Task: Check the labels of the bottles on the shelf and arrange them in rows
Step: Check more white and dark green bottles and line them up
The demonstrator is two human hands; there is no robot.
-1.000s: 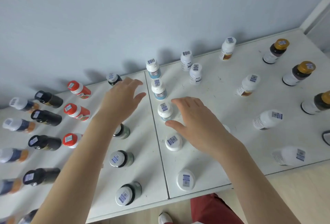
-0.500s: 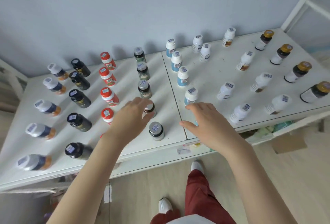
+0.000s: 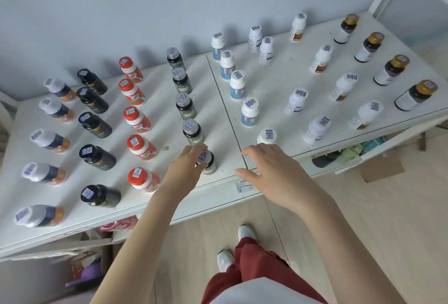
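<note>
The shelf (image 3: 276, 80) has a flat white painted top, scuffed and speckled. It is made of two panels that meet at a thin dark seam (image 3: 225, 110) running front to back. Round plastic bottles stand on it in rows reaching back to the wall, and each cap bears a small barcode sticker. From far left the rows are grey caps (image 3: 49, 140), black bottles (image 3: 95, 125), red caps (image 3: 137, 119), green bottles (image 3: 185, 106) with silver caps, blue-labelled ones (image 3: 237, 87), plain white ones (image 3: 297, 101), brown-labelled ones (image 3: 343, 87) and gold caps (image 3: 391, 70) at far right. The left hand (image 3: 184, 170) has its grip pinching the cap of the front green bottle (image 3: 211, 166). That bottle stands upright just left of the seam, near the shelf's front edge, and the fingers cover much of its cap. The right hand (image 3: 276, 173) hovers over the front edge right of the seam, its grip spread and holding nothing. It hides the body of the front blue bottle (image 3: 266, 135), so only the cap shows. Label print is too small to read, and the leftmost bottles are blurred. Bare lanes lie between the rows. The things below the shelf are hard to make out, apart from a cardboard box (image 3: 381, 169).
</note>
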